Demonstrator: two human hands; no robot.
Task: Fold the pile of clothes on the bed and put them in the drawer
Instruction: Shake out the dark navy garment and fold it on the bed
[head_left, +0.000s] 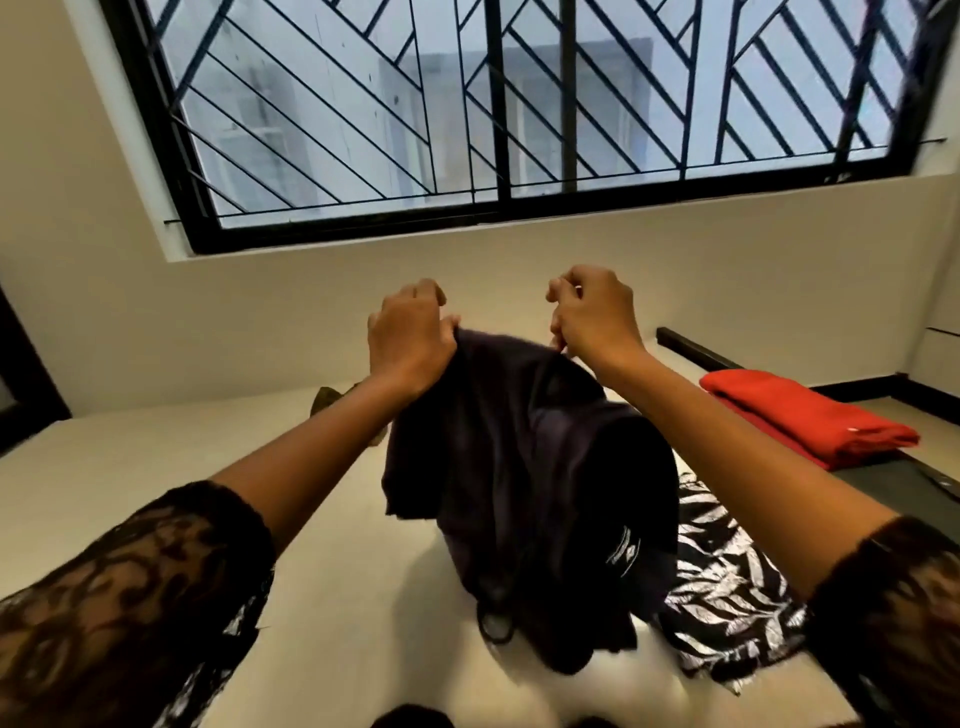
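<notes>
A dark purple-black garment (524, 467) hangs from both my hands above the bed (156, 467), its lower part bunched on the sheet. My left hand (410, 338) pinches its top edge at the left. My right hand (592, 317) pinches the top edge at the right, fingers curled. A black-and-white leaf-print garment (722, 587) lies flat on the bed, partly under the dark one. A folded red garment (810, 421) rests at the bed's right side. An olive-brown piece of cloth (327, 400) shows behind my left forearm, mostly hidden.
A barred window (519, 104) fills the wall ahead. A dark bed frame rail (701, 353) runs along the far right, with floor beyond it. The cream sheet stretches to the left. A dark door edge (26, 379) stands at the far left.
</notes>
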